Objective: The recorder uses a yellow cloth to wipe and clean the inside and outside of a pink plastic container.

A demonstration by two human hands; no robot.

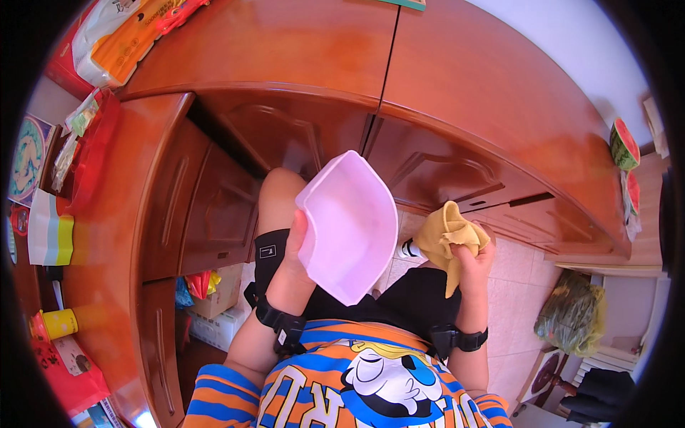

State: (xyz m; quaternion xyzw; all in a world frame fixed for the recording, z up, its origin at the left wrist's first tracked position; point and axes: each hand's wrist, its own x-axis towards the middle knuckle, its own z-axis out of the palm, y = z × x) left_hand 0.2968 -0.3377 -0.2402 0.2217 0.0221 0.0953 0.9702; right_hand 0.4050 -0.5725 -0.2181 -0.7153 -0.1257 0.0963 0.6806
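Note:
My left hand (pixel 295 257) grips the near left side of a pale pink plastic tray (pixel 356 230), a fan-shaped one with raised walls. The tray is held up over my lap, its open side towards me, and nothing lies in it. Most of my left fingers are hidden behind it. A crumpled yellow cloth (pixel 447 235) is bunched in my right hand (pixel 475 262), with one corner hanging down. Tray and cloth are apart from each other.
Polished wooden cabinets (pixel 267 59) curve around the front and left. On the left top stand a red tray (pixel 96 155) with packets and a yellow cup (pixel 60 323). Cut watermelon (pixel 625 144) sits at far right. A filled plastic bag (pixel 570 310) is low on the right.

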